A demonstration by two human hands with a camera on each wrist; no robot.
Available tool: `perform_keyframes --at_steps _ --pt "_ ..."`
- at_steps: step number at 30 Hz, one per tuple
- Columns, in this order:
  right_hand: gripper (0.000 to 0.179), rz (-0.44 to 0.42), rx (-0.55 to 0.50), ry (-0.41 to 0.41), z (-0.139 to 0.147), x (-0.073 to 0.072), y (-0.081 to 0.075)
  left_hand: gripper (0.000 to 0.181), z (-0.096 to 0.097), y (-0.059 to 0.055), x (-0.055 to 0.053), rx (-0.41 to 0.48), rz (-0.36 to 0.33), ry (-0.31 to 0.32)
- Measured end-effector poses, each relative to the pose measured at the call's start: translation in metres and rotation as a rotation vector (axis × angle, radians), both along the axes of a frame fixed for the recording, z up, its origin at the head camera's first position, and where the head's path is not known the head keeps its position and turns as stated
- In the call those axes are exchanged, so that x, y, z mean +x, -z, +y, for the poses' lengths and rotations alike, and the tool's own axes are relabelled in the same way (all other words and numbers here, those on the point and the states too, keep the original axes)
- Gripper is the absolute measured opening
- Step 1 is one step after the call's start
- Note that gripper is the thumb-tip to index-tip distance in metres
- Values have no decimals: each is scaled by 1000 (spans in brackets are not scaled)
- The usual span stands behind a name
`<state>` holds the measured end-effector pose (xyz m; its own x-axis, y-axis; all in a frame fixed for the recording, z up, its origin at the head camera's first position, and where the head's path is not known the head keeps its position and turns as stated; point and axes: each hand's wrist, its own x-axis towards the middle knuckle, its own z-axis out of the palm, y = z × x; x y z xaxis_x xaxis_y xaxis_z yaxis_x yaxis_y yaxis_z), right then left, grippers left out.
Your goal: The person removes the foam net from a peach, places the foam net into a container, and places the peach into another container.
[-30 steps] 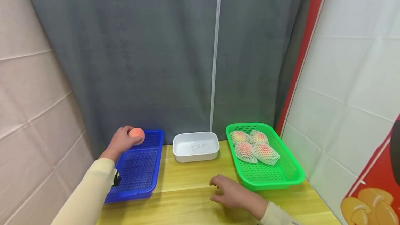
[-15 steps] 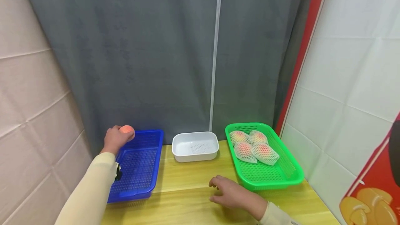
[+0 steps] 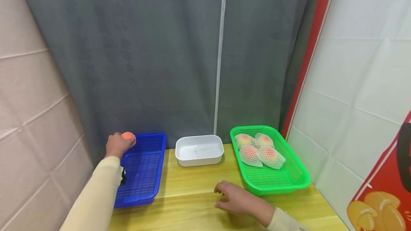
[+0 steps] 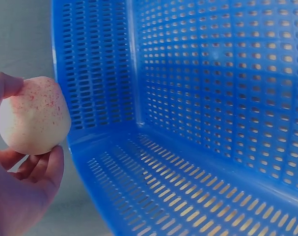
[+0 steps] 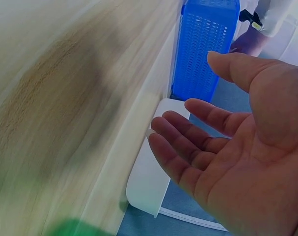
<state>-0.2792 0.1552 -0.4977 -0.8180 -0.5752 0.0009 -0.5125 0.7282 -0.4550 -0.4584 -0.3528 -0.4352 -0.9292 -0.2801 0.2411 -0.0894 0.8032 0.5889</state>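
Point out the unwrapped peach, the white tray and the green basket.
Unwrapped peach point(image 4: 36, 118), left wrist view: middle of its speckled skin.
White tray point(image 3: 199, 161), head view: its front wall.
Green basket point(image 3: 268, 179), head view: bare floor near the front.

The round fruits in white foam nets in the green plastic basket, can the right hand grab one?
Probably yes: the right hand holds nothing, and the green plastic basket around the white-netted fruits is open on top; the hand must lift over the side.

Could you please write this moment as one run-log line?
left hand: holds peach near blue basket | right hand: holds nothing, above table | green basket: four net-wrapped fruits | white container: between baskets
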Motion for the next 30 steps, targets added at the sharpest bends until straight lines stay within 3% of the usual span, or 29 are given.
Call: perform_keyframes --at_steps 10,18,30 --pt "35 -26 -8 -5 0 2 -3 52 1 10 -2 -118 -42 61" --pt "35 -41 -16 4 2 1 -2 59 -2 32 -10 -137 -74 85" --pt "34 -77 -48 -10 7 2 -2 71 0 44 -10 -139 -167 98"
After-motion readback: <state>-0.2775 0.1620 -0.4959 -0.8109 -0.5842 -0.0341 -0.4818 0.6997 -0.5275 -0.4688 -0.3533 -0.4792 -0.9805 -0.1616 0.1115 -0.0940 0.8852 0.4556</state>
